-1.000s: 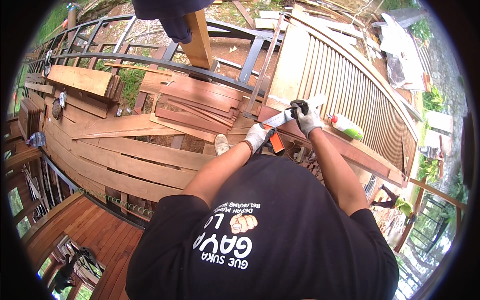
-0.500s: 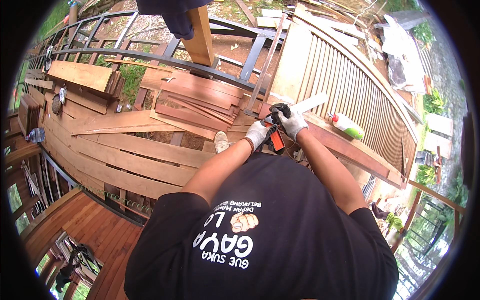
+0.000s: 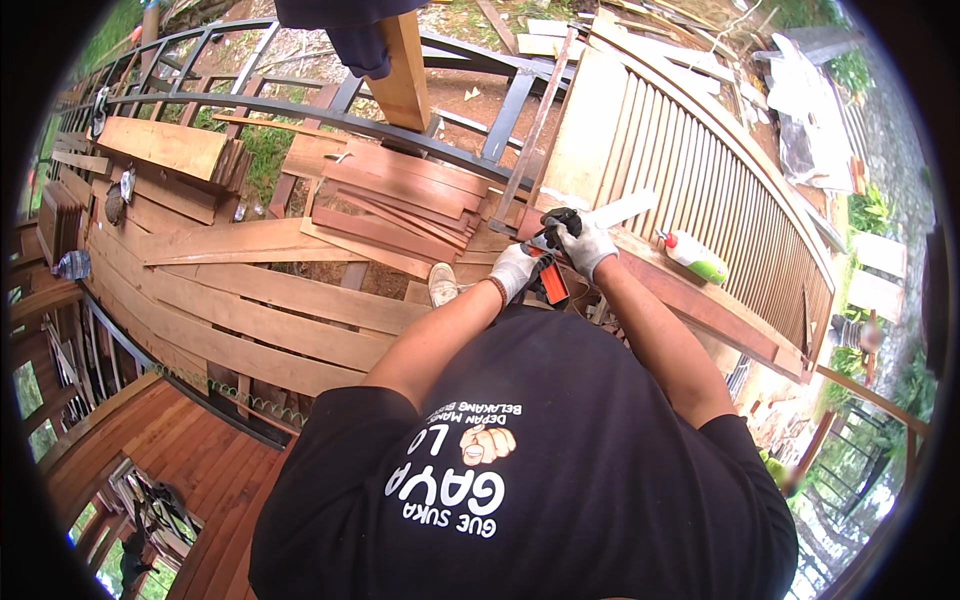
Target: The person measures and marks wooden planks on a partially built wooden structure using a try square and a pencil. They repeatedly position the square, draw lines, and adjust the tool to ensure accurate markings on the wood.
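Note:
My left hand (image 3: 514,269), in a pale work glove, is closed around an orange-and-black handheld tool (image 3: 553,282) in front of my chest. The tool looks like a cordless drill, though the gloves cover much of it. My right hand (image 3: 589,246), gloved too, grips a black part at the tool's upper end, beside the corner of a slatted wooden panel (image 3: 680,150). A flat white strip (image 3: 622,208) lies on the panel's edge just past my right hand. To the right rests a white-and-green squeeze bottle (image 3: 695,257) with a red cap, lying on its side.
Reddish boards (image 3: 390,190) are stacked left of my hands, with long planks (image 3: 240,300) beyond. A dark metal frame (image 3: 500,120) and a wooden post (image 3: 400,75) stand ahead, a dark blue sleeve or cloth beside the post. A long rusty bar (image 3: 537,125) leans by the panel.
My hands and the tool stay almost in place, with only a slight shift. At the far right edge, blurred figures in the background have moved a little.

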`<action>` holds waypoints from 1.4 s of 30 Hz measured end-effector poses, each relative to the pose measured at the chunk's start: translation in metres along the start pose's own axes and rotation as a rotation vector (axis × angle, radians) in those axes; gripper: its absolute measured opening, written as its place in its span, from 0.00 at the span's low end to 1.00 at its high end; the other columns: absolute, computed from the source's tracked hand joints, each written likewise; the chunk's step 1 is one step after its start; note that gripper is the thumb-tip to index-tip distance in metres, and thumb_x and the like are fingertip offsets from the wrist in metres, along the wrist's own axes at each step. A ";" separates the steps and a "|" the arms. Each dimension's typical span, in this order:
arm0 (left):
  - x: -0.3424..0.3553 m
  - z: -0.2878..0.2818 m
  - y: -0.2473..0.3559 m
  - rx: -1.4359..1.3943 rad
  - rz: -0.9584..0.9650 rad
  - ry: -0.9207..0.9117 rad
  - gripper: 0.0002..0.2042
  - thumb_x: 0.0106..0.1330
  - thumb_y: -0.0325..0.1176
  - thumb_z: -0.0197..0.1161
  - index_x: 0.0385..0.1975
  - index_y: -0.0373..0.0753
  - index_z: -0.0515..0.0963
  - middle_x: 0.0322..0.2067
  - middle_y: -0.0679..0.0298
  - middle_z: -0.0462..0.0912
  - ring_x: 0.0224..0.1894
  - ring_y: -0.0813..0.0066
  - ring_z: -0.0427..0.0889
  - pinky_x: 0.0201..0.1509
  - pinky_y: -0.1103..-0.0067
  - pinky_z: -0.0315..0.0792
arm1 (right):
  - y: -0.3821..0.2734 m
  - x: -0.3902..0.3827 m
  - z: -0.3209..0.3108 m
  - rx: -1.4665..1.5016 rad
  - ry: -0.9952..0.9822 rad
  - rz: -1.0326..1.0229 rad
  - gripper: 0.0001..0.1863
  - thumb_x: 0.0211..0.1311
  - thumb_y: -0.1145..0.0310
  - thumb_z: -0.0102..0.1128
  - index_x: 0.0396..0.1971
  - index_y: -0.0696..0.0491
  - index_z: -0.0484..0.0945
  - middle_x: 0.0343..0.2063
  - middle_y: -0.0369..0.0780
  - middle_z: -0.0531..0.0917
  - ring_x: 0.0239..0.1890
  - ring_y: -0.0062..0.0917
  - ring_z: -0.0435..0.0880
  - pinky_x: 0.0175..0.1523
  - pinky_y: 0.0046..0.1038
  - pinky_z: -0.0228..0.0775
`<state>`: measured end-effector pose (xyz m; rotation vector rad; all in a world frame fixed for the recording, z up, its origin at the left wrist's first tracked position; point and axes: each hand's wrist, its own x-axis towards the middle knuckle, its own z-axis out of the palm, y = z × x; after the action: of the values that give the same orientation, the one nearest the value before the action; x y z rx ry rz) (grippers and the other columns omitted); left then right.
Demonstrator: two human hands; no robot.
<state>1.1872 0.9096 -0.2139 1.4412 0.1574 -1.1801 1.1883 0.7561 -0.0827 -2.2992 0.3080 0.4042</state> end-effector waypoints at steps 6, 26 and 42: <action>-0.005 0.000 0.007 -0.029 -0.021 0.018 0.13 0.65 0.39 0.68 0.41 0.36 0.83 0.31 0.60 0.87 0.28 0.70 0.87 0.32 0.74 0.79 | -0.023 -0.008 -0.005 -0.037 -0.024 0.035 0.14 0.69 0.60 0.55 0.46 0.50 0.83 0.41 0.45 0.87 0.45 0.43 0.85 0.51 0.38 0.75; -0.026 0.003 0.025 -0.107 -0.009 -0.012 0.09 0.67 0.33 0.67 0.43 0.36 0.80 0.34 0.61 0.85 0.29 0.71 0.87 0.26 0.74 0.84 | 0.037 -0.015 -0.037 -0.096 0.323 -0.015 0.14 0.72 0.61 0.53 0.47 0.51 0.83 0.37 0.47 0.87 0.42 0.40 0.86 0.50 0.38 0.75; -0.076 -0.003 0.039 -0.046 0.023 -0.391 0.14 0.64 0.33 0.72 0.47 0.37 0.82 0.33 0.67 0.85 0.30 0.78 0.83 0.29 0.75 0.79 | 0.069 -0.182 0.053 0.171 0.394 -0.012 0.32 0.56 0.69 0.72 0.62 0.55 0.72 0.55 0.46 0.80 0.52 0.35 0.84 0.60 0.34 0.76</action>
<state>1.1798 0.9401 -0.1348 1.1441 -0.1025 -1.4059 0.9871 0.7651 -0.0935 -2.1981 0.5020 -0.0849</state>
